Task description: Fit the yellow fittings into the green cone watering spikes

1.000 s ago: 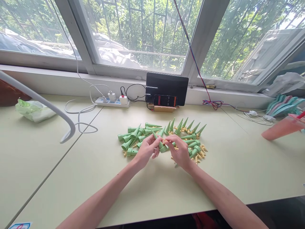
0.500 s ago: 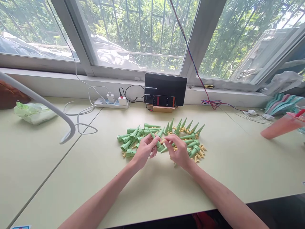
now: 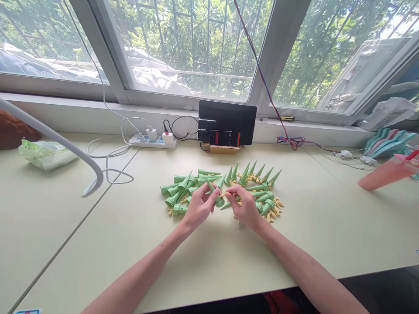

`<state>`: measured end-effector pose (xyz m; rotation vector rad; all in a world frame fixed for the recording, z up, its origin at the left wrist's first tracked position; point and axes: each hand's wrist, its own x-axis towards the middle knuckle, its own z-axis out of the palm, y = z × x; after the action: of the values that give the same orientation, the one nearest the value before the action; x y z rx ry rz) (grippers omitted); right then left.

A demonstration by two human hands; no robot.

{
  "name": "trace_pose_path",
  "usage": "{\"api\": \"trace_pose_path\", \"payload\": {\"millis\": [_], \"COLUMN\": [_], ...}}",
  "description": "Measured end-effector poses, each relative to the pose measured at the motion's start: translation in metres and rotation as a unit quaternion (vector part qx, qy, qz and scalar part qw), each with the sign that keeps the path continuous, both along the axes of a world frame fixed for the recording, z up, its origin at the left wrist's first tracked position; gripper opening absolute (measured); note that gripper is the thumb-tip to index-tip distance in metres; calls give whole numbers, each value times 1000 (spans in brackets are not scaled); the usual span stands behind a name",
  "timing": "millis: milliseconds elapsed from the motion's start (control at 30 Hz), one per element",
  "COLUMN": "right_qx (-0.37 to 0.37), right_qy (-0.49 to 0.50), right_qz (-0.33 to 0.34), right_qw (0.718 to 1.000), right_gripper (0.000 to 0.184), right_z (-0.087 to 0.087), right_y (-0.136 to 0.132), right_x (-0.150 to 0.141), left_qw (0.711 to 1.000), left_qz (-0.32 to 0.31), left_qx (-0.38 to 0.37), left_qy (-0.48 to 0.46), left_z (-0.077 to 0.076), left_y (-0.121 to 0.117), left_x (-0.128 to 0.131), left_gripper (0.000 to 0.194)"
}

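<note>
My left hand [image 3: 200, 206] is closed around a green plastic plant watering spike [image 3: 218, 201], its pointed end tilted up and to the left. Between the thumb and fingers of my right hand [image 3: 244, 203] is a small yellow plastic piece [image 3: 224, 194], held against or very close to the spike's side; contact is hard to make out. Several green spikes [image 3: 176, 198] lie in a heap left of my hands. More green spikes [image 3: 244, 174] stand upright behind, and others lie to the right among loose yellow pieces [image 3: 276, 210].
A phone [image 3: 225, 138] showing a timer leans on a dark tablet [image 3: 242, 113] at the back. A power strip [image 3: 153, 141], a white curved stand [image 3: 81, 159] and a plastic bag [image 3: 49, 155] are on the left. A cup with red drink [image 3: 386, 172] is far right.
My left hand has turned the green spike slightly, and its fingers are tucked in closer. My right hand keeps the yellow piece at the spike, almost unmoved.
</note>
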<state>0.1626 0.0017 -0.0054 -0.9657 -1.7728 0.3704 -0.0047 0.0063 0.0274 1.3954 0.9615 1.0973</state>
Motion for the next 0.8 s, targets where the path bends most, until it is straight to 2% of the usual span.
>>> {"api": "trace_pose_path", "payload": {"millis": [267, 400, 533, 800], "right_qx": [-6, -11, -11, -6], "right_qy": [-17, -17, -37, -61], "right_qz": [-9, -7, 19, 20], "right_qw": [1000, 1000, 999, 998], "right_gripper": [17, 14, 21, 17], "right_z": [-1, 0, 2, -3], "right_y": [1, 0, 0, 3], "right_x": [0, -1, -2, 0], "left_qw": [999, 998, 997, 994], "left_qz": [-3, 19, 36, 33], "left_qx": [27, 48, 55, 90], "left_qy": [23, 24, 30, 47], "left_z": [-7, -8, -6, -13], "left_y": [1, -1, -1, 0], "left_x": [-1, 0, 0, 0], "left_gripper": [31, 29, 29, 27]}}
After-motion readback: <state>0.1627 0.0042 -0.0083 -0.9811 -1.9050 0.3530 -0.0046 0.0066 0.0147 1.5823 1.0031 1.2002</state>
